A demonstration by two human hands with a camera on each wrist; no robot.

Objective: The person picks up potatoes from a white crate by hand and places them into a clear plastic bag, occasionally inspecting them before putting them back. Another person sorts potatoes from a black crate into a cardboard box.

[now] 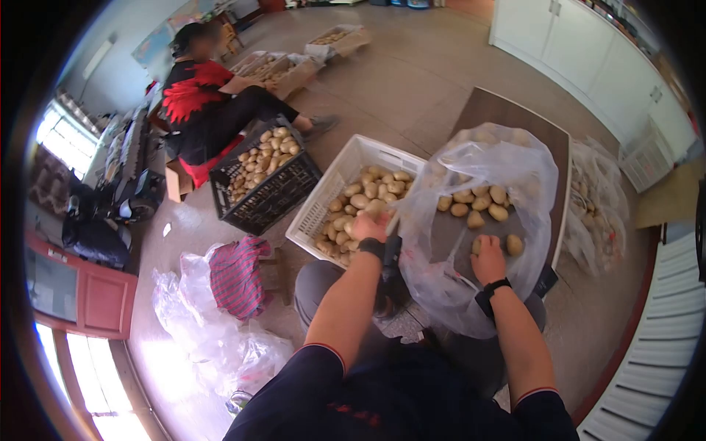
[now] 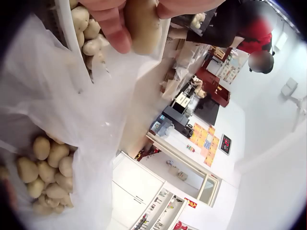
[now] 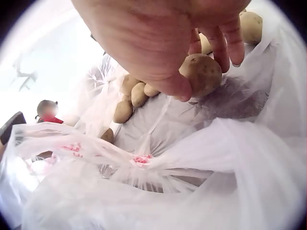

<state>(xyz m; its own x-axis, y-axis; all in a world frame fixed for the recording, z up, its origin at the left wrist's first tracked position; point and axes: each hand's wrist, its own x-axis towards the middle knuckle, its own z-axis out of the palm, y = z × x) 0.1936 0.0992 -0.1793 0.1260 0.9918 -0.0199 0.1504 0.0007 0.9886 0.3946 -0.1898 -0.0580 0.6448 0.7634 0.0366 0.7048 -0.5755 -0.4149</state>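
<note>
I'm pinching a potato (image 2: 143, 28) over the white crate (image 1: 377, 152) with my left hand (image 1: 370, 228) and gripping a second potato (image 3: 204, 74) in the plastic bag (image 1: 531, 158) with my right hand (image 1: 490, 262), ideally without bruising either.

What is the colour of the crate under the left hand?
The crate is white; the head view shows it best.

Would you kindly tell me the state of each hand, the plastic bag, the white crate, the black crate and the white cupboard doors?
Person's left hand: holding a pale-brown oval potato
Person's right hand: gripping a round brown potato
Large translucent plastic bag: mouth open, potatoes showing inside
White plastic crate: open-topped, partly filled with potatoes
Black plastic crate: open-topped, potatoes inside
White flat cupboard doors: closed
</note>
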